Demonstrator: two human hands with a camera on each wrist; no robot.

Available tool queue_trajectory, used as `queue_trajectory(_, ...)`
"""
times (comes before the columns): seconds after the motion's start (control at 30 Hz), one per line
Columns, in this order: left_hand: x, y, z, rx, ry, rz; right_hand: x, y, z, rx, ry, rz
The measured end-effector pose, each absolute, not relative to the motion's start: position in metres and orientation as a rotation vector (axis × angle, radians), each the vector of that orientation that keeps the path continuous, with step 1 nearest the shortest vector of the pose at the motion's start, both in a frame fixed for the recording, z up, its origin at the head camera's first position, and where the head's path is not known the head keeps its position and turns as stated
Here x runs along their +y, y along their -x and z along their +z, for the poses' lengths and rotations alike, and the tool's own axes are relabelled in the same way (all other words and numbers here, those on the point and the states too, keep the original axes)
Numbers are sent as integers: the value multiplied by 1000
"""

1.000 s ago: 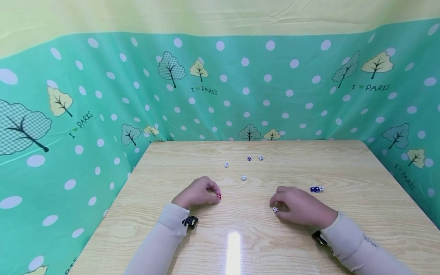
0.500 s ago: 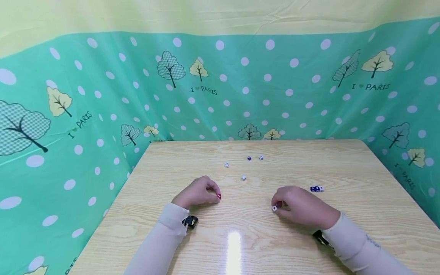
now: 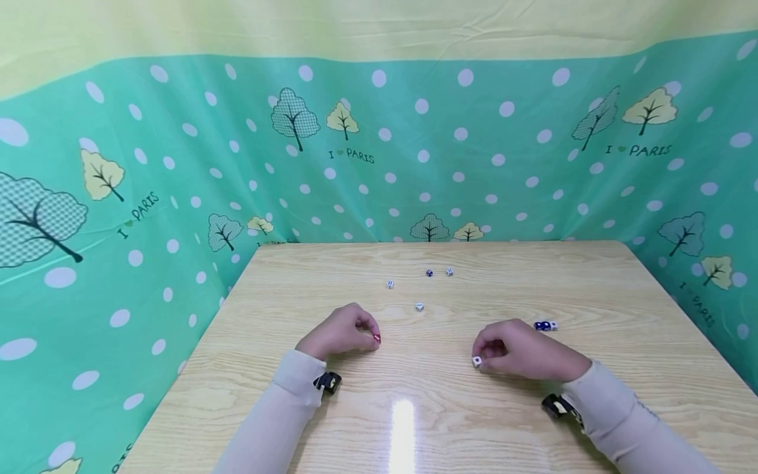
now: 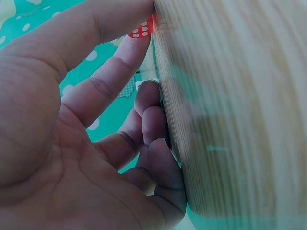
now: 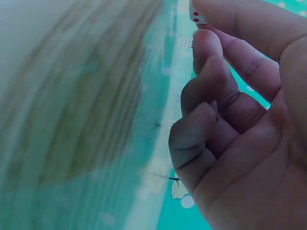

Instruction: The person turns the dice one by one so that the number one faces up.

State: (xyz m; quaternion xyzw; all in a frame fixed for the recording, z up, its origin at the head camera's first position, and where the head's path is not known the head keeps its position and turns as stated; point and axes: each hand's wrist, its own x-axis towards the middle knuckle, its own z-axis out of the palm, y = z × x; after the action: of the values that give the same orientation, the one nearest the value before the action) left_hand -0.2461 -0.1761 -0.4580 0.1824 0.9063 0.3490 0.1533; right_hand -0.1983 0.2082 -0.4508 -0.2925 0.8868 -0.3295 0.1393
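Note:
My left hand pinches a red die between thumb and forefinger, low over the wooden table. White pips show on that red die in the left wrist view, partly covered by the thumb. To the right, my right hand holds a white die at its fingertips, one large dot turned to the head camera. In the right wrist view, red pips mark a side of the white die beside the thumb. The other fingers of both hands are curled in.
Behind the right hand, two blue dice and a white die form a touching row. Farther back lie a dark blue die and scattered white dice. A patterned green curtain surrounds the wooden table.
The white die has turned in my right fingers, now showing a single dot. My right hand has shifted slightly rightward. The left hand and its red die have stayed put.

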Motion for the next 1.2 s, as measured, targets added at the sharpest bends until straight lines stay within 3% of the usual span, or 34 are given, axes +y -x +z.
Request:
queue_trajectory(0.77, -177, 246, -459, 2588, -540, 1007, 204, 196, -450, 2802, 940, -715)
queue_trajectory(1.2, -177, 247, -460, 2592, -544, 1008, 243, 211, -426, 3058, 849, -533)
